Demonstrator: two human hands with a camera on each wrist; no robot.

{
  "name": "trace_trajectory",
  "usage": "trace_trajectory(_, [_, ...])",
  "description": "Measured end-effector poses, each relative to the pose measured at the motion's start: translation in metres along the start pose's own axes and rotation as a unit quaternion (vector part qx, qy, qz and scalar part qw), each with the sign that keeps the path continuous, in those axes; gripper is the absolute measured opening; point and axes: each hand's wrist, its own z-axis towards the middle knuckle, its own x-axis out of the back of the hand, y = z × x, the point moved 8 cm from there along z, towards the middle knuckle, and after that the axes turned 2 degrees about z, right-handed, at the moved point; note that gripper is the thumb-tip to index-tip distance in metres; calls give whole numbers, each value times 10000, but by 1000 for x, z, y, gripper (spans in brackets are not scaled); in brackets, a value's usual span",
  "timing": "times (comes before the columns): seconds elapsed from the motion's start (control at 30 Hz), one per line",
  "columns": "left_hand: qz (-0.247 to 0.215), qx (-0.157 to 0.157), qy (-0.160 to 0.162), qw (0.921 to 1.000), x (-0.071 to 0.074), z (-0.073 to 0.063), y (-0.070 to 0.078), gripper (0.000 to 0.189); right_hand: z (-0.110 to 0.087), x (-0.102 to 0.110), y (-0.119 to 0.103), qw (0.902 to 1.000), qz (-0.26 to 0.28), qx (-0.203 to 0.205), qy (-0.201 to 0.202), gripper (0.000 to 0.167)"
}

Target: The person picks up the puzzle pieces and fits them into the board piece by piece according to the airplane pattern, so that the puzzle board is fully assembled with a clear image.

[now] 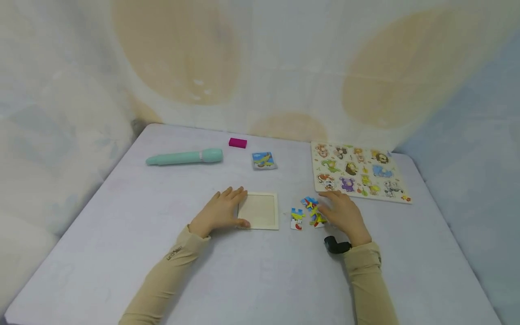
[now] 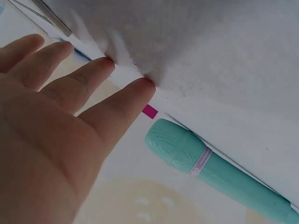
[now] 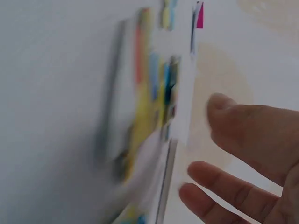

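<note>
My left hand (image 1: 221, 210) lies at the left side of a square, pale wooden puzzle frame (image 1: 276, 212), its thumb overlapping the lower left corner. In the left wrist view its fingers (image 2: 124, 100) are stretched out and hold nothing. Just right of the frame lie colourful jigsaw pieces: one piece (image 1: 297, 220) apart, and a small heap (image 1: 313, 211) of several more. My right hand (image 1: 343, 214) hovers around the heap's right side, covering part of it. The right wrist view shows its thumb and fingers (image 3: 229, 186) apart, with blurred jigsaw pieces (image 3: 145, 93) beyond them.
An animal puzzle board (image 1: 357, 174) lies at the back right, close beyond my right hand. Behind the frame are a wrapped picture puzzle (image 1: 263, 160) and a magenta block (image 1: 238, 143). A teal pen-shaped device (image 1: 184, 157) lies back left. Draped cloth (image 1: 280, 67) borders the table.
</note>
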Motion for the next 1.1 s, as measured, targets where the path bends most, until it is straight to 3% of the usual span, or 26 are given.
trace_trajectory(0.17, [-21,-47,-24,10000,-1,-4,1,107,15,-5,-19,9983,415,182,-362,46])
trace_trajectory(0.33, [-8,-79,-63,9999,-5,-7,2,108,19,-15,-24,9963,534,239,-624,48])
trace_trajectory(0.9, [190,-25,-193,9996,-1,-13,8,107,20,-17,-32,9986,287,417,-177,41])
trace_trajectory(1.1, [201,-44,-244,9995,0,-15,12,106,18,-17,-33,9984,415,326,-210,36])
